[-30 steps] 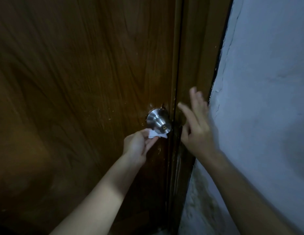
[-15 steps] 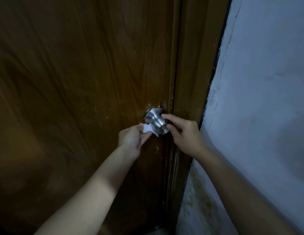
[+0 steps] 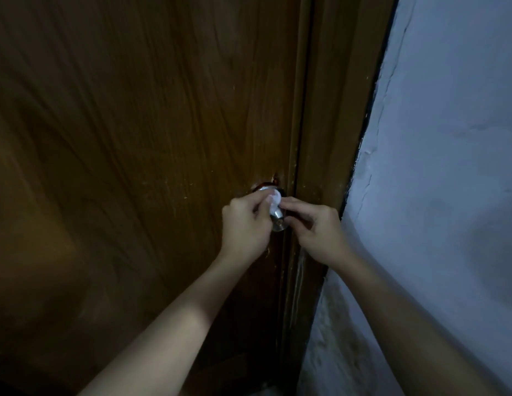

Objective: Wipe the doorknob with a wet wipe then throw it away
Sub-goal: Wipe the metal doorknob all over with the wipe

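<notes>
Both hands' grip clamped: left hand (image 3: 245, 224) on wet wipe (image 3: 273, 202), right hand (image 3: 314, 228) on doorknob (image 3: 277, 222).

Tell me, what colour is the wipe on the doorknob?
White; the wipe shows best in the head view.

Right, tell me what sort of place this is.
Probably indoors in a home, at a closed room door. A brown wooden door with a metal doorknob sits in a wooden frame beside a cracked, painted plaster wall. Lighting is dim.
</notes>
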Demonstrator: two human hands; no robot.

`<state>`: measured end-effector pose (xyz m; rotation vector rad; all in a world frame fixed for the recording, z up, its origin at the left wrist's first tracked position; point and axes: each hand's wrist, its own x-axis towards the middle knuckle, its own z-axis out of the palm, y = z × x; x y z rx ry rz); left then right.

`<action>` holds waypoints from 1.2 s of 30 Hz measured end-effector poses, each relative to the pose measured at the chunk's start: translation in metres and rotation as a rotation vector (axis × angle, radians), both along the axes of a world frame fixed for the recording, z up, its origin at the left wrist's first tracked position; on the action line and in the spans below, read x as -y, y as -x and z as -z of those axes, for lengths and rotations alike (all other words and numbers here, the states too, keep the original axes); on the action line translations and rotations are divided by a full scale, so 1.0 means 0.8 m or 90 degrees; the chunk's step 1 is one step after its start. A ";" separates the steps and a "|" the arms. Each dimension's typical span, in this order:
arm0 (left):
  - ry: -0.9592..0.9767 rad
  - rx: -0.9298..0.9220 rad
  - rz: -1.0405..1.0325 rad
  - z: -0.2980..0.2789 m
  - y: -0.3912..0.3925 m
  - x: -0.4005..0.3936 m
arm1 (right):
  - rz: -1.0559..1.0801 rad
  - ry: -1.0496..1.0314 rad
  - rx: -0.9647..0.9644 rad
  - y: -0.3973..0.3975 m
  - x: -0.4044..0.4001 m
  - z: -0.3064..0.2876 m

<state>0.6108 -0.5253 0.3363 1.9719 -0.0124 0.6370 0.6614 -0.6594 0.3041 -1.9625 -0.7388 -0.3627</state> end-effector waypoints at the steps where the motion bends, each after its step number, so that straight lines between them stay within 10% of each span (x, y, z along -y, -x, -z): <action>1: -0.101 0.035 0.001 0.001 -0.003 0.001 | 0.001 0.002 0.002 0.001 0.000 0.000; 15: -0.424 0.165 0.029 0.029 -0.006 -0.012 | -0.022 -0.098 -0.122 0.002 0.000 0.001; 20: 0.028 -0.044 -0.118 0.041 0.006 0.006 | -0.012 -0.105 -0.117 0.003 -0.003 0.004; 24: 0.527 -0.255 0.021 0.043 0.013 0.027 | -0.009 -0.116 -0.132 0.003 -0.002 0.002; 36: 0.519 -0.182 0.024 0.049 0.022 0.016 | 0.085 -0.309 -0.212 0.048 -0.008 0.027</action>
